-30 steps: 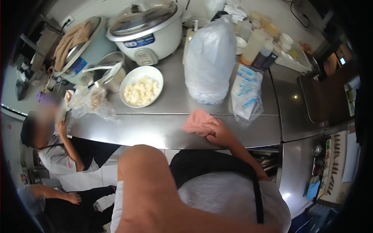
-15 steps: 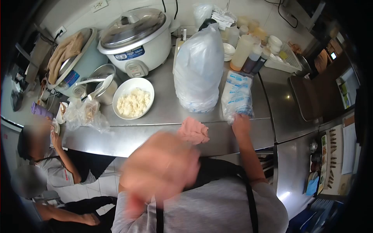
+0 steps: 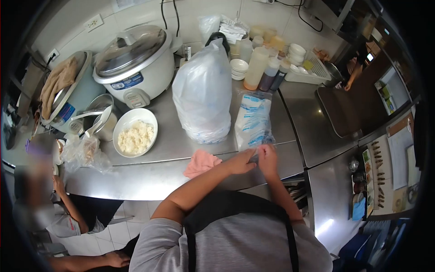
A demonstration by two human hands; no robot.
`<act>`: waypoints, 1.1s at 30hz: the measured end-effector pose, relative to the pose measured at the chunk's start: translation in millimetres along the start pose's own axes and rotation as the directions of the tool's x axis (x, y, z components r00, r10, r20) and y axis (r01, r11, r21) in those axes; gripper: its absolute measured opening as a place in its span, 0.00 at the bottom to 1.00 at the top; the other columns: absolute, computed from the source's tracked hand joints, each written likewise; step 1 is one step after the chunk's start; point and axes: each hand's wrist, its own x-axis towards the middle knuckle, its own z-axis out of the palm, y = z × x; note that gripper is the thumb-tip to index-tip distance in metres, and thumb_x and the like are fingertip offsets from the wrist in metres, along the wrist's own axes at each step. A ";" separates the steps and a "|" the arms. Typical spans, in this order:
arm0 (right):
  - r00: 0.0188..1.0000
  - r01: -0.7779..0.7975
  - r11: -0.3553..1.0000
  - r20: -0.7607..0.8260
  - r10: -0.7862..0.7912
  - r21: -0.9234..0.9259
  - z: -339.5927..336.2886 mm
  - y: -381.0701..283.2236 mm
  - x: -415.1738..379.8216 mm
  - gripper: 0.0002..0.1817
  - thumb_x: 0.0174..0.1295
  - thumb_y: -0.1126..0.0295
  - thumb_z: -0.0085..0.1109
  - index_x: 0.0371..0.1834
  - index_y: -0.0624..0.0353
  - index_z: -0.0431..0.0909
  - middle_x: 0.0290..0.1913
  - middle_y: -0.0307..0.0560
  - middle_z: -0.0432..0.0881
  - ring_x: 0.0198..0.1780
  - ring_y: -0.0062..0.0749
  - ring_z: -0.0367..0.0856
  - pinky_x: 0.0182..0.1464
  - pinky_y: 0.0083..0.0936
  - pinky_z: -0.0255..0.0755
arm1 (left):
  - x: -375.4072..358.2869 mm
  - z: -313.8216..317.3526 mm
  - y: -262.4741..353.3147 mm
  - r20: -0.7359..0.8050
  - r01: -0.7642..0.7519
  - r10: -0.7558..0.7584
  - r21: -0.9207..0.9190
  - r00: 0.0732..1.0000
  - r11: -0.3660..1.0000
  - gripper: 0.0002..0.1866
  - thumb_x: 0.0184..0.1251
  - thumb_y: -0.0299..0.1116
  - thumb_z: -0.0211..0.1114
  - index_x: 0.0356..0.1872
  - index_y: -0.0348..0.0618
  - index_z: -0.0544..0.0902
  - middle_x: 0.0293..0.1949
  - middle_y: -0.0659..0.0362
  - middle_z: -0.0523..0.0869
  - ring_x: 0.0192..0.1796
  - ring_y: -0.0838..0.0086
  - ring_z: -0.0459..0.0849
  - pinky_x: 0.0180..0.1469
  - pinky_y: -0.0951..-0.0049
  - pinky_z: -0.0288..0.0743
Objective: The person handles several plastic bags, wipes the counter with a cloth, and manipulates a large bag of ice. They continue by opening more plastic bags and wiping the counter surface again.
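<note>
Two hands are at the near end of the blue and white packet (image 3: 253,119), which lies on the tabletop (image 3: 136,177). The right hand (image 3: 268,156) is curled up, with its fingers pinching the clear plastic end. The left hand (image 3: 242,164) is just beside it, with its fingers pointing at the same end; I cannot tell if they pinch it.

A pink cloth (image 3: 200,165) lies near the left arm. The big white bag (image 3: 203,97) stands left of the packet. Bottles (image 3: 256,68) stand behind the packet. Farther left, a white bowl (image 3: 154,121) holds rice (image 3: 136,138), near a big cooker (image 3: 141,68).
</note>
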 end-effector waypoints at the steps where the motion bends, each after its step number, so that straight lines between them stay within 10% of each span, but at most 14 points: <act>1: 0.997 0.035 0.999 0.073 -0.035 0.001 -2.9 -8.8 -4.3 0.06 0.49 0.72 0.49 0.22 0.63 0.71 0.27 0.52 0.72 0.30 0.44 0.71 0.34 0.33 0.65 | 4.5 -12.0 11.0 0.131 0.079 -0.082 0.029 0.988 0.996 0.24 0.55 0.37 0.52 0.52 0.35 0.64 0.49 0.46 0.69 0.53 0.61 0.67 0.54 0.67 0.60; 4: 0.942 0.271 0.958 0.177 -0.283 0.092 -1.9 -35.5 -27.5 0.03 0.48 0.72 0.52 0.23 0.59 0.72 0.27 0.48 0.72 0.34 0.41 0.70 0.37 0.32 0.64 | 28.0 44.9 -71.0 -0.156 -0.374 0.361 -0.061 0.919 0.925 0.21 0.52 0.35 0.55 0.48 0.38 0.69 0.44 0.49 0.73 0.48 0.64 0.70 0.51 0.70 0.62; 8: 0.883 0.334 0.883 0.217 -0.416 0.330 -25.1 -70.5 -21.9 0.07 0.43 0.74 0.57 0.26 0.58 0.71 0.31 0.46 0.71 0.35 0.39 0.70 0.39 0.31 0.63 | 20.4 17.9 -38.7 -0.253 -0.215 0.209 0.007 0.944 0.977 0.17 0.52 0.35 0.56 0.43 0.40 0.72 0.37 0.54 0.76 0.41 0.67 0.73 0.46 0.73 0.65; 12: 0.940 0.107 0.856 0.229 -0.253 0.506 -30.3 -57.1 -31.5 0.11 0.40 0.74 0.59 0.28 0.59 0.70 0.33 0.47 0.70 0.35 0.41 0.69 0.40 0.30 0.63 | -37.6 -52.0 38.4 -0.365 0.224 -0.239 -0.083 0.900 0.971 0.15 0.60 0.40 0.50 0.41 0.40 0.73 0.33 0.57 0.77 0.36 0.69 0.75 0.43 0.74 0.68; 14: 0.939 0.144 0.893 0.226 -0.259 0.427 -18.0 -56.3 -35.3 0.12 0.41 0.72 0.59 0.29 0.60 0.70 0.34 0.47 0.69 0.37 0.41 0.69 0.40 0.31 0.63 | -80.8 -88.1 73.7 -0.285 0.309 -0.650 -0.701 0.704 0.643 0.17 0.63 0.43 0.45 0.39 0.39 0.73 0.32 0.55 0.78 0.34 0.68 0.76 0.42 0.71 0.69; 17: 0.822 0.268 0.884 0.387 -0.417 0.383 18.6 -61.1 -43.9 0.13 0.42 0.67 0.58 0.32 0.57 0.72 0.34 0.46 0.69 0.40 0.41 0.67 0.40 0.32 0.63 | -117.6 -98.0 39.1 -0.555 -0.499 -0.485 -0.829 0.676 0.253 0.20 0.63 0.46 0.43 0.37 0.39 0.73 0.31 0.53 0.78 0.34 0.66 0.77 0.40 0.68 0.70; 21: 0.624 0.551 0.807 0.538 -0.566 0.210 75.9 -63.5 -56.4 0.14 0.43 0.62 0.56 0.36 0.47 0.76 0.35 0.45 0.70 0.43 0.41 0.66 0.40 0.34 0.62 | -165.0 -107.7 45.8 -0.656 -0.625 -0.515 -0.734 0.551 0.266 0.23 0.63 0.49 0.39 0.41 0.38 0.70 0.33 0.52 0.78 0.37 0.65 0.77 0.40 0.69 0.69; 25: 0.592 0.495 0.852 0.651 -0.475 0.171 88.9 -75.9 -47.6 0.11 0.45 0.65 0.56 0.35 0.44 0.77 0.35 0.45 0.71 0.43 0.41 0.66 0.41 0.34 0.62 | -198.9 -91.7 48.2 -0.672 -0.604 -0.588 -0.714 0.450 0.354 0.24 0.64 0.48 0.38 0.47 0.37 0.67 0.38 0.51 0.76 0.42 0.64 0.75 0.43 0.69 0.67; 28: 0.549 0.344 0.789 0.573 -0.609 0.509 69.3 -137.5 -25.0 0.09 0.48 0.65 0.56 0.32 0.53 0.76 0.37 0.42 0.71 0.43 0.32 0.67 0.40 0.28 0.62 | -211.4 -74.3 48.0 -0.716 -0.491 -0.574 -0.694 0.397 0.526 0.28 0.64 0.50 0.36 0.54 0.37 0.62 0.48 0.48 0.71 0.52 0.63 0.69 0.54 0.69 0.59; 31: 0.494 -0.428 0.528 0.679 -0.544 0.734 84.5 -174.8 -26.6 0.09 0.51 0.65 0.55 0.29 0.60 0.74 0.33 0.38 0.72 0.37 0.22 0.68 0.36 0.19 0.62 | -214.6 -51.7 43.3 -0.756 -0.189 -0.525 -0.624 0.391 0.758 0.34 0.62 0.55 0.36 0.60 0.36 0.53 0.59 0.52 0.58 0.61 0.70 0.54 0.61 0.72 0.43; 33: 0.457 -0.615 0.540 0.818 -0.349 0.574 93.2 -182.7 -29.8 0.09 0.53 0.65 0.54 0.27 0.61 0.73 0.27 0.35 0.71 0.32 0.18 0.67 0.32 0.15 0.61 | -215.0 -36.2 38.5 -0.745 -0.083 -0.574 -0.632 0.339 0.771 0.32 0.63 0.53 0.35 0.59 0.36 0.54 0.58 0.54 0.58 0.61 0.70 0.54 0.61 0.72 0.44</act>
